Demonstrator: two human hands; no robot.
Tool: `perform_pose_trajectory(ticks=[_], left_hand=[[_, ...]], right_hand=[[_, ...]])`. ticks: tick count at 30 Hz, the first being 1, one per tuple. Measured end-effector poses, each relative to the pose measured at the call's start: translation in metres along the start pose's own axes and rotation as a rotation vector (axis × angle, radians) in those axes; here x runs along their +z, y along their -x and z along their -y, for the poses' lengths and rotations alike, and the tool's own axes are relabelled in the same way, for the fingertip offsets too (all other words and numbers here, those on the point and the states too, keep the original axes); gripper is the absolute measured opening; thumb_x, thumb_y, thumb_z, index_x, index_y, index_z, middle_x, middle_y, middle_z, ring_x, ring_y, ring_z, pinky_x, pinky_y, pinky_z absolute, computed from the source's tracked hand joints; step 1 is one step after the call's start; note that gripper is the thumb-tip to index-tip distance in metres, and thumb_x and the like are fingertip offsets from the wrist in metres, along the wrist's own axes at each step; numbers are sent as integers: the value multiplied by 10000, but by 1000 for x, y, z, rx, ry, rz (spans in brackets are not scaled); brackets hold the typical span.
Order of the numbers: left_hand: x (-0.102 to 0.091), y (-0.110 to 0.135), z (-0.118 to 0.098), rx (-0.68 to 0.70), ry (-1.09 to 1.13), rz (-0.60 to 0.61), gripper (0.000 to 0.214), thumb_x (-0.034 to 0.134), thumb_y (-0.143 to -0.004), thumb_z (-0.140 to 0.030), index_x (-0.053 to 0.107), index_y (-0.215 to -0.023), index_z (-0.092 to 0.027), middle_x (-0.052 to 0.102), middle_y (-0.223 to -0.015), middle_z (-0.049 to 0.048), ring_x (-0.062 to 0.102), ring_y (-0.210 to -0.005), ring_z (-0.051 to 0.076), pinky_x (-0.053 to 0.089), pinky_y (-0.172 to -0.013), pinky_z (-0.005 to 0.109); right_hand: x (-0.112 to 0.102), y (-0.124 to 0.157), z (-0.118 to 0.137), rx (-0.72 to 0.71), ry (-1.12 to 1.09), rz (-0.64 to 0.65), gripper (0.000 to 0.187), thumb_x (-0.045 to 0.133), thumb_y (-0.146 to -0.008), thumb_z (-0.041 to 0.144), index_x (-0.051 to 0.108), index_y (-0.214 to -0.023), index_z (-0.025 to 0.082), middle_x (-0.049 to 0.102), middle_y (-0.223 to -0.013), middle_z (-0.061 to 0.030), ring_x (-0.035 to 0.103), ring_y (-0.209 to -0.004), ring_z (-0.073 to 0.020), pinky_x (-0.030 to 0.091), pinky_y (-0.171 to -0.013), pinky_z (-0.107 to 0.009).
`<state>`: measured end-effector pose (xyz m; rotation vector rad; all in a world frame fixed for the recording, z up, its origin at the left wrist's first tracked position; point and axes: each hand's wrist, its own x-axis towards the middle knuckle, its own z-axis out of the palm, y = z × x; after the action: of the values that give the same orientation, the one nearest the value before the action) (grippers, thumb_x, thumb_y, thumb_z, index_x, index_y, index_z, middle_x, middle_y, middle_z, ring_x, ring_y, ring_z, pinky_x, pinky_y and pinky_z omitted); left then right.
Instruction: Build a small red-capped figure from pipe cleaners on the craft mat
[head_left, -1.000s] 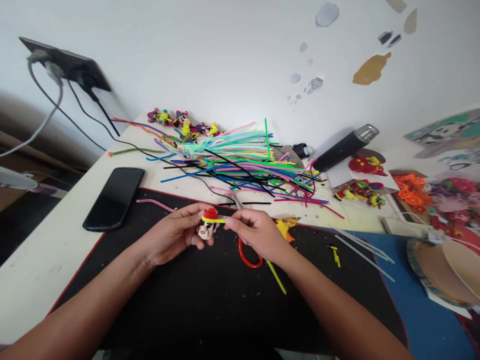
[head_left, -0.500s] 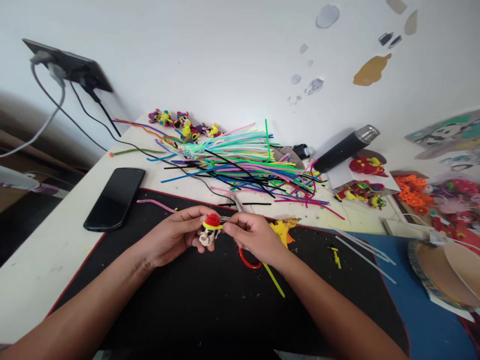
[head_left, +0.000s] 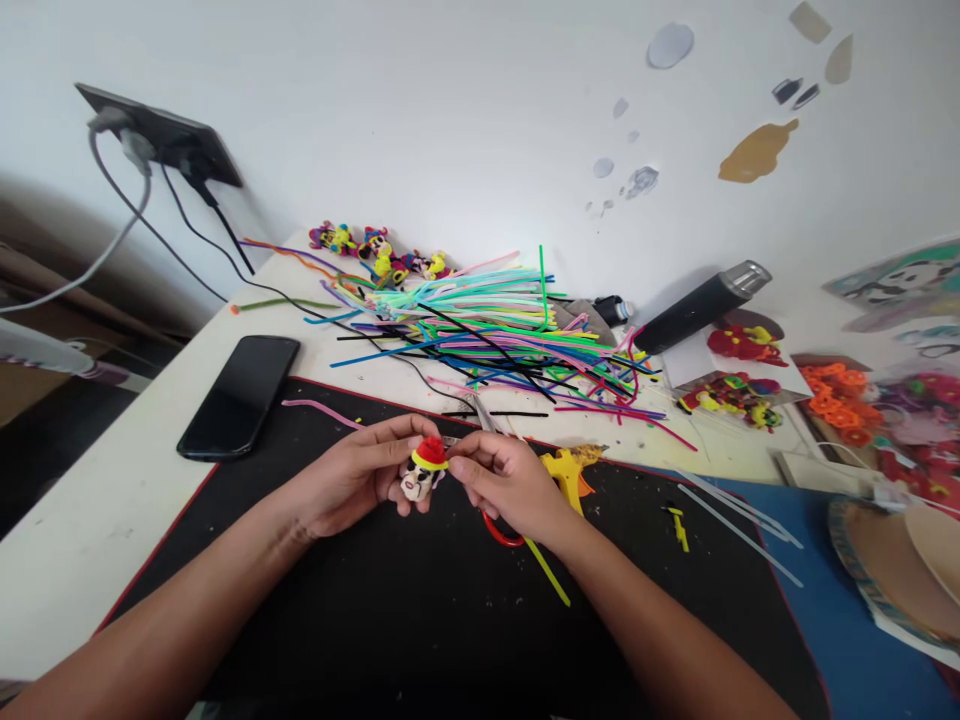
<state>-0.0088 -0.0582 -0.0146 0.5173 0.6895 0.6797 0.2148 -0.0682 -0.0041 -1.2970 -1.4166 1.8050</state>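
Note:
A small pale doll head [head_left: 417, 483] with dark eyes, a red mouth and a red hat [head_left: 430, 449] edged by a yellow brim is held above the black mat. My left hand [head_left: 349, 482] grips it from the left, thumb by the hat and fingers behind and below. From the other side, my right hand [head_left: 517, 485] pinches the brim's right end between thumb and forefinger. Beneath the right hand lie scissors [head_left: 501, 532] with a red handle, partly covered, and a yellow pipe cleaner [head_left: 551, 577]. A yellow glue gun [head_left: 568, 478] rests just beyond that wrist.
Behind the hands spreads a heap of colourful pipe cleaners [head_left: 480, 335], with several finished dolls [head_left: 379, 250] at the wall. A phone [head_left: 238, 397] lies left. To the right are a black thermos [head_left: 697, 308], clear glue sticks [head_left: 742, 530] and a round container [head_left: 847, 560].
The whole view has shifted slightly, so things sit a little farther right and lower. Both hands keep their hold, and the doll head is turned a little.

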Motion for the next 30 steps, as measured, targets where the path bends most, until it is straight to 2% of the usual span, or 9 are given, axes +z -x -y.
perform_pose_trajectory(ticks=[7, 15, 30], left_hand=[[0, -1, -1, -6, 18, 15, 163, 759, -901, -264, 702, -994, -142, 740, -723, 78, 730, -571, 192, 582, -480, 210], [-1, -4, 1, 20, -1, -73, 197, 786, -880, -290, 705, -989, -147, 737, -743, 69, 738, -588, 194, 589, -476, 207], [1, -4, 0, 15, 3, -73, 256, 835, -831, -321, 705, -967, -147, 715, -723, 48, 717, -554, 174, 557, -445, 182]], right_hand=[[3, 0, 0, 16, -26, -5, 376, 691, -906, 521, 659, -1044, 172, 580, -623, 57, 447, -413, -67, 322, -422, -208], [3, -1, -2, -3, -4, -48, 368, 676, -911, 510, 677, -1058, 173, 591, -656, 47, 479, -437, -73, 356, -430, -210], [5, 0, 2, -13, -19, -12, 371, 687, -922, 468, 689, -1136, 165, 593, -649, 43, 450, -434, -67, 327, -427, -211]])
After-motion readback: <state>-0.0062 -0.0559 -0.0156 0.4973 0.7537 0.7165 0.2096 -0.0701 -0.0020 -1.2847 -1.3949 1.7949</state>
